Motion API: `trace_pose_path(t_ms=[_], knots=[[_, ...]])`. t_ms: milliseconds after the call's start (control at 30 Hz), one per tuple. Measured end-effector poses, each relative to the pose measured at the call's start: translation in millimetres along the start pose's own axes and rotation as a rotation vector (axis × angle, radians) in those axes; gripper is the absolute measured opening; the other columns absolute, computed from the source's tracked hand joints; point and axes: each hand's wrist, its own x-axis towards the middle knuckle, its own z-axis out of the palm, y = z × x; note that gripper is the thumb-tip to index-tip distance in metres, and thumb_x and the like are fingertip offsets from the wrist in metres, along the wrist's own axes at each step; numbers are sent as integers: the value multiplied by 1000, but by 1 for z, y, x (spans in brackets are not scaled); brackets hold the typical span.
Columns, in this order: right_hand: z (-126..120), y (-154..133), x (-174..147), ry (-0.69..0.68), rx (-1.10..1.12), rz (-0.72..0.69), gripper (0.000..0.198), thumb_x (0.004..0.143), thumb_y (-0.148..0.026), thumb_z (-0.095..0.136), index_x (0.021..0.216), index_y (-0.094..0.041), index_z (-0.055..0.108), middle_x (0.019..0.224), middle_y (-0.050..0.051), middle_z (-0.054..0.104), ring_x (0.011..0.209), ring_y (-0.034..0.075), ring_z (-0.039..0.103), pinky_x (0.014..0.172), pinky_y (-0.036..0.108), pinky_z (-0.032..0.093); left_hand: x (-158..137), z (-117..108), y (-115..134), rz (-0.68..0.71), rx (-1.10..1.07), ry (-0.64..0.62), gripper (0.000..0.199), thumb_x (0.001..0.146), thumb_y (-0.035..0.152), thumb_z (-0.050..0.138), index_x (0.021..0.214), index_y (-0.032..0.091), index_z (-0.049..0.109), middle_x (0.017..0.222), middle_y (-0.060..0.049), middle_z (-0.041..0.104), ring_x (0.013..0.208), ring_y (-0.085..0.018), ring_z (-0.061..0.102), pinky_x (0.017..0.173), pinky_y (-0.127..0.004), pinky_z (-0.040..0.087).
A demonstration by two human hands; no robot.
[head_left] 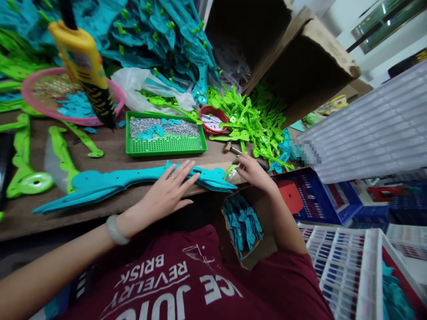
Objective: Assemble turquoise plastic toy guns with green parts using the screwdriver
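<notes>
A long teal plastic part [110,178], shaped like a toy weapon, lies along the front edge of the bench. My left hand [170,189] rests on its right half, fingers stretched out and somewhat apart. My right hand [255,171] is just past the part's right end, with its fingers loosely bent and apart. Its fingertips are beside a small green piece and a clear plastic scrap [232,172]; whether they touch is unclear. Behind that hand lies a hammer [230,147]. A yellow electric screwdriver [83,58] hangs tip down at upper left.
A green tray [167,147] holds screws and teal bits. Behind are a pink basin [30,91], a small red basket [213,130], a heap of lime-green parts [247,115] and piled teal parts [150,35]. Below the edge, a carton [267,235] holds teal parts. White crates [376,258] stand at right.
</notes>
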Motion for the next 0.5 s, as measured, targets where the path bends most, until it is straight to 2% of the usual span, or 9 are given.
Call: trace_pose_path(t_ms=[100, 200, 300, 400, 500], knots=[[15, 21, -27, -22, -119, -62, 36, 88, -15, 60, 124, -18, 58, 123, 14, 53, 101, 23, 60, 88, 40, 54, 36, 12, 22, 15, 9, -36, 84, 86, 50, 72, 152, 10, 38, 162, -23, 23, 150, -38, 25, 118, -54, 30], [42, 31, -41, 68, -407, -152, 42, 93, -13, 56, 134, -19, 54, 138, 20, 49, 115, 29, 56, 94, 46, 52, 58, 24, 39, 4, 43, -101, 89, 81, 46, 78, 151, 8, 38, 155, -26, 36, 143, -41, 37, 115, -54, 35], [64, 38, -48, 137, -626, -243, 43, 98, -10, 46, 140, -18, 50, 138, 21, 55, 114, 31, 58, 87, 45, 54, 59, 36, 45, 21, 82, -105, 68, 88, 39, 71, 143, 7, 48, 137, -26, 56, 125, -41, 56, 106, -53, 43], [79, 43, -53, 241, -603, -240, 44, 99, -10, 43, 142, -13, 48, 135, 21, 58, 116, 31, 59, 90, 44, 54, 48, 46, 43, 80, 102, -40, 49, 94, 28, 63, 137, 9, 52, 131, -25, 60, 118, -39, 60, 102, -52, 46], [91, 44, -57, 294, -447, -197, 42, 100, -9, 42, 141, -7, 50, 136, 24, 58, 122, 30, 58, 97, 43, 52, 42, 51, 39, 70, 94, -6, 55, 95, 26, 61, 144, 10, 44, 140, -25, 55, 128, -40, 55, 104, -53, 45]])
